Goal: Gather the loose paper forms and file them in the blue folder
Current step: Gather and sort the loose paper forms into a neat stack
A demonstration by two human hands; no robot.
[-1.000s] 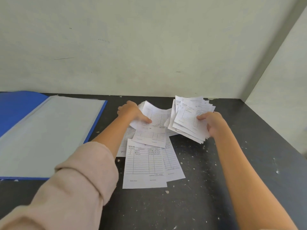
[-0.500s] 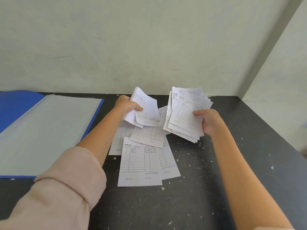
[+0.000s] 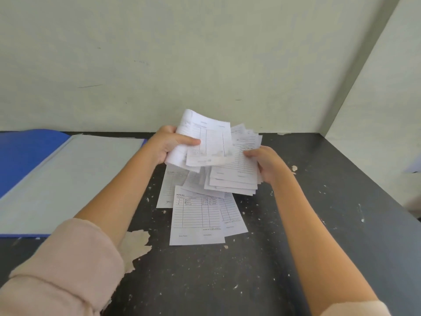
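My left hand (image 3: 169, 143) grips a few curled white paper forms (image 3: 206, 142), lifted off the table and overlapping the stack on the right. That fanned stack of forms (image 3: 237, 173) is pinched at its right edge by my right hand (image 3: 267, 164). Under both hands a few loose forms (image 3: 197, 221) lie flat on the dark table, the top one with handwritten lines. The blue folder (image 3: 25, 153) lies open at the left, its pale inner page (image 3: 75, 179) facing up.
The dark tabletop (image 3: 250, 281) is speckled with chipped paint, with a large pale chip (image 3: 135, 245) near my left sleeve. A pale wall (image 3: 205, 53) closes the back and a side wall (image 3: 382, 110) bounds the right.
My left hand picked forms up off the pile and carried them up and right, onto the stack in my right hand. The right hand stayed about where it was.
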